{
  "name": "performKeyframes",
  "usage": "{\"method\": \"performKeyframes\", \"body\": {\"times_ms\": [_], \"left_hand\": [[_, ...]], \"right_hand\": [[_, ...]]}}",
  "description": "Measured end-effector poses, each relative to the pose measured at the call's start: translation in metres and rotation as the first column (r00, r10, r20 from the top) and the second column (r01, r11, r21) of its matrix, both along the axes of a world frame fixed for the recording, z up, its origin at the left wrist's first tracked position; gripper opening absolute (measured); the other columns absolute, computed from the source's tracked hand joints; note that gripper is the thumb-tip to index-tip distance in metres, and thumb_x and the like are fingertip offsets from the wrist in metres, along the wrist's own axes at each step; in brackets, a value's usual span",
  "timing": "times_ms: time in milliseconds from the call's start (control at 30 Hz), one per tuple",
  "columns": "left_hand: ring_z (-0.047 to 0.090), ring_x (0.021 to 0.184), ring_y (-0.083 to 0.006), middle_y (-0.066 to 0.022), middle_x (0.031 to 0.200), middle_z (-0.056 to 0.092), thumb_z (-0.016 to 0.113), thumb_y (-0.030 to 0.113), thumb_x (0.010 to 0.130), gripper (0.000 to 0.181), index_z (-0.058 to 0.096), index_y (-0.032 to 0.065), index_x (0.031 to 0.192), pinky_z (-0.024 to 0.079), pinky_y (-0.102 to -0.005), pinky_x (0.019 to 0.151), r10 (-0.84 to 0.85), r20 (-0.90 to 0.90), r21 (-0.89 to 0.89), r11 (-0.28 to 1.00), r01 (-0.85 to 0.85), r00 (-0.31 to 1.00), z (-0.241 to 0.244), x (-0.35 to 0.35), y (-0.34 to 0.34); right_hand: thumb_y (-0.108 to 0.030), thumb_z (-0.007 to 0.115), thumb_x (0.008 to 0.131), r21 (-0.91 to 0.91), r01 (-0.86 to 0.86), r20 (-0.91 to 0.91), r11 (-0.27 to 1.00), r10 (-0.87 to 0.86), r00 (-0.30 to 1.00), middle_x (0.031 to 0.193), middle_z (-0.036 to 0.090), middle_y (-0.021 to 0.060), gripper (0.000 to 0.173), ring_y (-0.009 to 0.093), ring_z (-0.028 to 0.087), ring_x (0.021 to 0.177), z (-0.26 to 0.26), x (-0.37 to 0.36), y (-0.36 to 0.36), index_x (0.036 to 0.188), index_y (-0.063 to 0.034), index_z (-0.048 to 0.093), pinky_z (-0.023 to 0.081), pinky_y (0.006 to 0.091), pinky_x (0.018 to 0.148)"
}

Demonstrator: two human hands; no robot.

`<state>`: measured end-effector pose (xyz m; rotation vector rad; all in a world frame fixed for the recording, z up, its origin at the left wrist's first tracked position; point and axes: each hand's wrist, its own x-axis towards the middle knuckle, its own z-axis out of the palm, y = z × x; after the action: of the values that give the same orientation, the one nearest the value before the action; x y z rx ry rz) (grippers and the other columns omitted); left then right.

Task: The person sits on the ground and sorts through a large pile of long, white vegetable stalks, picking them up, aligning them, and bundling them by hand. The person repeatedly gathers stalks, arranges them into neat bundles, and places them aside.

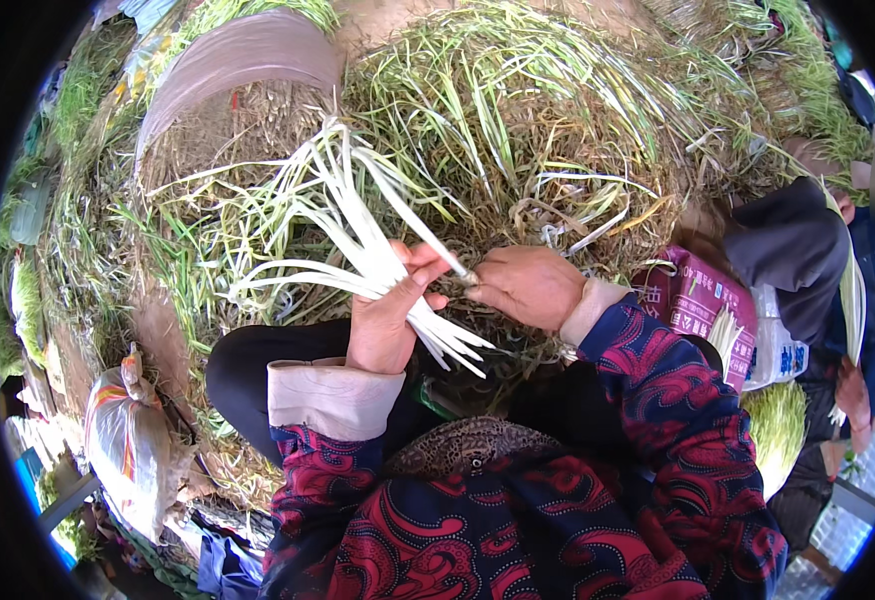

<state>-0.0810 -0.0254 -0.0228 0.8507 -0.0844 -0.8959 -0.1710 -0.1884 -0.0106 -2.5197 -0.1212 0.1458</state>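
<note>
My left hand (389, 319) is closed around a bunch of pale leafy stalks (362, 244), like blanched chives or garlic shoots. Their white cut-looking ends stick out below my palm, and the yellow-green leaves droop away over the pile. One thicker single stalk (411, 210) stands apart from the bunch and slants down to the right. Its lower end meets the fingertips of my right hand (524, 289), which pinch it beside my left fingers. Beneath both hands lies a heap of loose green and dried leaves (497, 157).
At the right sits another person (786, 247), a hand (851, 394) holding long stalks. A purple printed bag (696, 300) with pale stalks on it lies by my right elbow. A tied white sack (126, 431) stands at left. Beyond the heap is a curved mauve sheet (257, 52).
</note>
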Motion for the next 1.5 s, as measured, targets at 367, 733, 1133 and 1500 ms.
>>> {"method": "performKeyframes", "body": {"times_ms": [367, 733, 1133, 1500], "left_hand": [[0.055, 0.070, -0.0166, -0.0063, 0.080, 0.054, 0.047, 0.008, 0.081, 0.015, 0.044, 0.0067, 0.095, 0.041, -0.0223, 0.054, -0.111, -0.053, 0.119, 0.986, 0.117, 0.992, -0.007, -0.003, -0.007], [0.051, 0.070, -0.0103, -0.0031, 0.081, 0.053, 0.050, 0.013, 0.081, 0.015, 0.049, 0.0058, 0.094, 0.038, -0.0167, 0.052, 0.436, 0.059, -0.031, 0.900, -0.435, 0.898, 0.006, 0.066, 0.018], [0.052, 0.086, -0.0167, -0.0082, 0.097, 0.053, 0.051, 0.009, 0.080, 0.030, 0.040, 0.0065, 0.108, 0.043, -0.0246, 0.065, 0.238, -0.039, -0.053, 0.969, -0.240, 0.970, 0.014, 0.040, 0.005], [0.049, 0.072, -0.0142, -0.0025, 0.074, 0.047, 0.048, 0.014, 0.082, 0.034, 0.038, 0.0079, 0.113, 0.043, -0.0267, 0.070, 0.032, -0.069, -0.112, 0.993, -0.039, 0.997, 0.000, -0.011, -0.005]], "right_hand": [[-0.032, 0.042, 0.079, -0.006, -0.148, -0.109, 0.989, 0.147, 0.983, 0.061, 0.053, 0.0124, 0.032, 0.032, 0.052, 0.060, 0.004, -0.004, 0.012, 0.063, -0.0066, 0.054, 0.041, 0.0407, 0.052], [-0.025, 0.051, 0.071, -0.136, -0.288, -0.754, 0.948, 0.089, 0.651, 0.085, 0.058, 0.0091, 0.021, 0.026, 0.056, 0.081, -0.112, -0.099, 0.009, 0.085, -0.0119, 0.060, 0.044, 0.0352, 0.067], [-0.024, 0.045, 0.083, 0.638, 0.413, -0.037, 0.650, -0.510, 0.859, 0.095, 0.052, 0.0090, 0.030, 0.018, 0.049, 0.088, 0.013, -0.027, 0.011, 0.102, -0.0016, 0.045, 0.039, 0.0288, 0.077], [-0.024, 0.040, 0.086, 0.851, 0.425, -0.264, 0.308, -0.448, 0.854, 0.091, 0.051, 0.0063, 0.028, 0.011, 0.046, 0.085, -0.027, -0.010, 0.072, 0.102, -0.0019, 0.042, 0.037, 0.0228, 0.076]]}}
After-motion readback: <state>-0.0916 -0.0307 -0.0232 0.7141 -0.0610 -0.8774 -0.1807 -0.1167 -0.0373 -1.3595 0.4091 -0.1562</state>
